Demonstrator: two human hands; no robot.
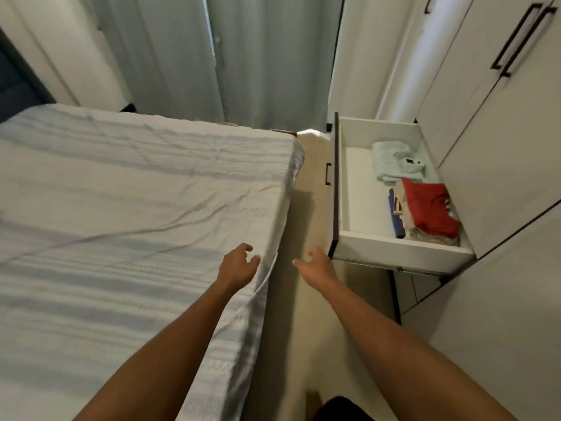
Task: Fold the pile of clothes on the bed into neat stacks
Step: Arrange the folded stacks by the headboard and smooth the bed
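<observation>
Left hand (238, 265) and right hand (315, 265) relaxed, empty, near bed (121, 192) edge

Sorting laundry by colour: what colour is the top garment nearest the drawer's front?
Red, seen in the head view: the garment tops the drawer stack.

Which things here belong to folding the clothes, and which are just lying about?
Job: bed; open drawer; red top and pale green garment folded inside it; left hand and right hand, both empty.
Lying about: curtains; wardrobe doors.
</observation>
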